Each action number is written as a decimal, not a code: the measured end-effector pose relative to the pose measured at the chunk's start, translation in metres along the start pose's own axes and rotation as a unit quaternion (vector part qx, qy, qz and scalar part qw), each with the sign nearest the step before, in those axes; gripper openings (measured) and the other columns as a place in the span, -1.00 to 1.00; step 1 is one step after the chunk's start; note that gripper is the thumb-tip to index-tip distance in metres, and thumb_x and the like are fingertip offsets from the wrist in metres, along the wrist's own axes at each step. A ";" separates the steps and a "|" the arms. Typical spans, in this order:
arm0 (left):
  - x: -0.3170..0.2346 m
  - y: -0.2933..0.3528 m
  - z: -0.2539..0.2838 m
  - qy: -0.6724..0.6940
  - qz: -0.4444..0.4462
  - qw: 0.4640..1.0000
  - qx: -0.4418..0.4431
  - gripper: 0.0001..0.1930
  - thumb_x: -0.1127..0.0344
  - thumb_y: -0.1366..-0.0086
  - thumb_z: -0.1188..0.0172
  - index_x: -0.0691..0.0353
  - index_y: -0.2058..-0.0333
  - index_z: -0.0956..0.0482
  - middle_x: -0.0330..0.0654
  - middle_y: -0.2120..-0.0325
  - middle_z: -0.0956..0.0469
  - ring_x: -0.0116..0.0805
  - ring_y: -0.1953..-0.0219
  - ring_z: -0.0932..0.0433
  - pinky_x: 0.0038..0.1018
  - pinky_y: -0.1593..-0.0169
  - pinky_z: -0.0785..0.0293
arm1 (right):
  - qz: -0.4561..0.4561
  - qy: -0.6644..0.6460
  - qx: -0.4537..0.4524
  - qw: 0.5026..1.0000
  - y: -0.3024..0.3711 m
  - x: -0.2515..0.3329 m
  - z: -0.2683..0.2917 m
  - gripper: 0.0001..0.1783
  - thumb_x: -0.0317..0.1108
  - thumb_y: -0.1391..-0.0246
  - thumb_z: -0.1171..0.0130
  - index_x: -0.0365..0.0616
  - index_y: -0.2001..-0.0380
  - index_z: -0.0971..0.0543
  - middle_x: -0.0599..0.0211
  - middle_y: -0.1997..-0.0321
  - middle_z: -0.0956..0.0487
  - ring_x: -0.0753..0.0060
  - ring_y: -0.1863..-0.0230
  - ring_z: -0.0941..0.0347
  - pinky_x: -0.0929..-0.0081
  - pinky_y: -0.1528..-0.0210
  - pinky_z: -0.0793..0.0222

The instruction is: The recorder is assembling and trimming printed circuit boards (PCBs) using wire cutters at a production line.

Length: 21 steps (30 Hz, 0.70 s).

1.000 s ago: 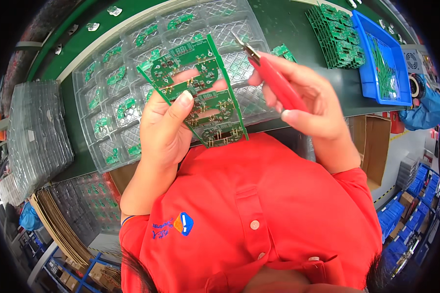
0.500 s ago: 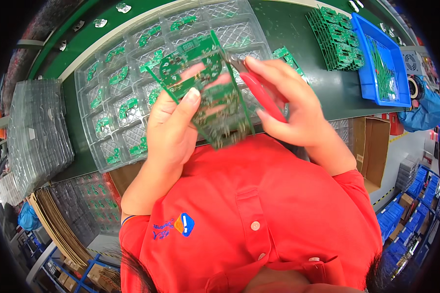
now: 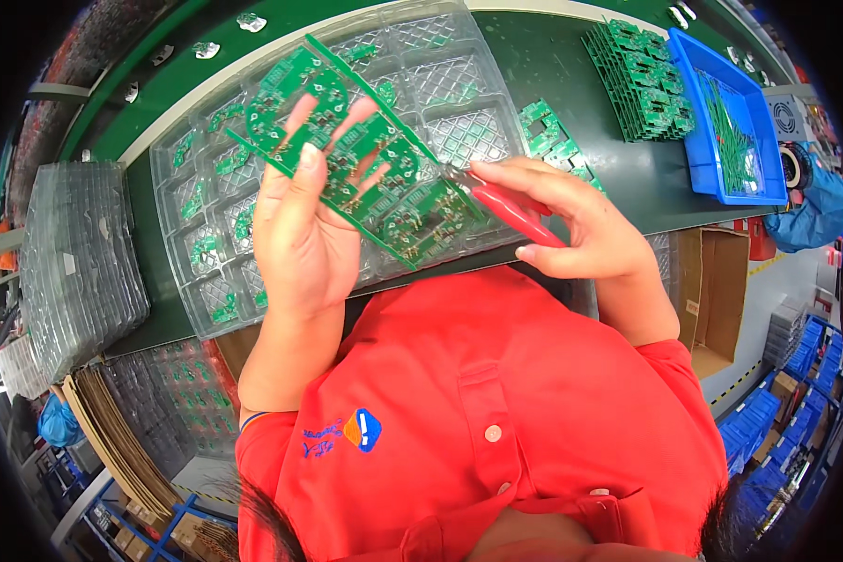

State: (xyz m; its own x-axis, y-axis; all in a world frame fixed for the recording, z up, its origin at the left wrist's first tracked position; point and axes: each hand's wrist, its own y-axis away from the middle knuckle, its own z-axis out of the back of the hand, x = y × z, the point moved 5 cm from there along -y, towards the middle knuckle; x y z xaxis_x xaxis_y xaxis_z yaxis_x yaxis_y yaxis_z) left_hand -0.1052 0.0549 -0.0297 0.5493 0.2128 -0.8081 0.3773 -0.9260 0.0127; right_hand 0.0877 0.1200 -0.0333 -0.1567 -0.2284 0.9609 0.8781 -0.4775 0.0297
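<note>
My left hand holds up a green circuit board panel, thumb on its face and fingers behind, some showing through its cut-outs. The panel tilts down to the right, over a clear plastic tray. In my right hand are red-handled cutting pliers. Their metal jaws are at the panel's right edge rail, near its lower end; whether they bite into it I cannot make out. Small cut green boards lie in several of the tray's compartments. Another green panel lies on the table right of the tray.
A stack of green panels stands at the back right beside a blue bin holding thin green strips. Stacked clear trays rise at the left. Below the table's right side is an open cardboard box.
My left hand has moved left and turned the panel, so its lower end points further right. The pliers have come down slightly to the panel's right edge.
</note>
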 end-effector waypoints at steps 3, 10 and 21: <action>-0.003 -0.004 0.006 -0.007 -0.008 1.000 0.010 -0.54 0.30 -0.32 0.13 0.33 -0.14 -0.05 0.22 0.00 -0.31 -0.11 0.04 -0.42 -0.27 0.01 -0.40 | 0.001 0.006 0.012 1.000 0.004 -0.006 0.000 -0.25 -0.40 0.35 -0.12 -0.27 -0.09 -0.32 0.10 -0.08 -0.35 0.23 -0.13 -0.24 0.41 -0.15 -0.11; -0.003 -0.010 0.015 -0.011 -0.019 0.999 -0.023 -0.56 0.28 -0.32 0.11 0.31 -0.12 -0.11 0.13 0.00 -0.34 -0.16 0.07 -0.44 -0.30 0.03 -0.40 | 0.014 -0.048 0.004 0.999 0.004 -0.013 -0.002 -0.26 -0.42 0.37 -0.12 -0.28 -0.07 -0.35 0.12 -0.02 -0.38 0.24 -0.07 -0.28 0.44 -0.11 -0.14; 0.063 0.012 -0.003 0.069 0.082 0.993 0.045 -0.66 0.26 -0.36 0.18 0.30 -0.03 -0.20 -0.02 0.02 -0.33 -0.21 -0.05 -0.33 -0.14 -0.04 -0.37 | 0.083 0.177 -0.167 0.966 0.003 -0.007 -0.001 -0.26 -0.55 0.37 -0.07 -0.18 -0.08 -0.33 0.13 0.08 -0.41 0.21 0.07 -0.37 0.45 0.10 -0.32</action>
State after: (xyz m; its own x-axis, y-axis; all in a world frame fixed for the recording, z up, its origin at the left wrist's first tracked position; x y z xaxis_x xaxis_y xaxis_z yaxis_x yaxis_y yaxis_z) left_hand -0.0639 0.0577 -0.0782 0.6965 0.0924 -0.7115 0.2107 -0.9743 0.0798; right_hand 0.0911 0.1197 -0.0403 -0.2224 -0.5729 0.7889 0.7190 -0.6428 -0.2641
